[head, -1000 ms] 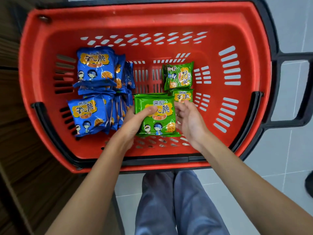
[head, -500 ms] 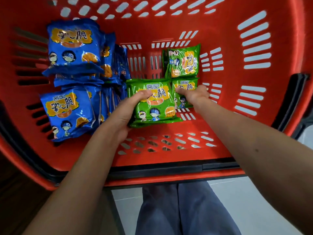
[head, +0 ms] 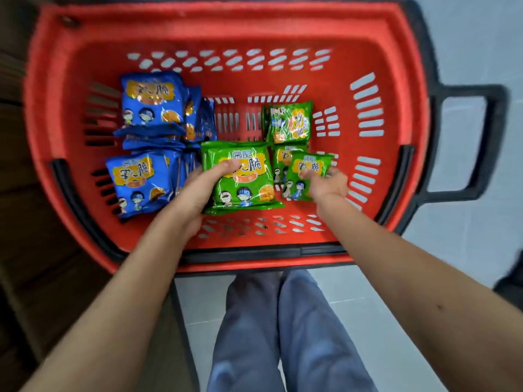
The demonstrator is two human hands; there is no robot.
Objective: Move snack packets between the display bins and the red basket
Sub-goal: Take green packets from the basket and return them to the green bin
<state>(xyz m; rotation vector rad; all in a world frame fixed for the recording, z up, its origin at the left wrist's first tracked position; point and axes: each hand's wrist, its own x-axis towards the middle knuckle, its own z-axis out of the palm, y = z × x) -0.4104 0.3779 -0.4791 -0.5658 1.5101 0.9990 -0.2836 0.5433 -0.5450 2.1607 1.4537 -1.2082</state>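
1. A big green packet (head: 246, 179) lies on top of a small pile in the middle of the red basket (head: 226, 24), close to the basket's front wall.
2. The left hand (head: 195, 193) holds this big green packet by its left edge. The thumb lies flat on top, over the yellow label. The other fingers are tucked down the side, and I cannot tell how they lie.
3. A small green packet (head: 310, 168) is in the right half of the basket, tipped up off the basket floor. The right hand (head: 329, 185) pinches it, with the thumb on the front and the fingers curled behind.
4. A third green packet (head: 278, 162) lies on the basket floor, partly hidden behind the small one. A fourth green packet (head: 288, 123) lies farther back, nearer the basket's back wall.
5. Blue packets fill the left side of the basket. There is a back blue pile (head: 150, 103) and a front blue pile (head: 135, 179), with more blue packets on their edges beside them.
6. A black handle (head: 495, 137) sticks out from the basket's right side.
7. In front of the basket are two legs in grey-blue trousers (head: 283, 335), standing on a pale tiled floor (head: 467, 236).
8. To the left of the basket is brown wood (head: 34, 264).
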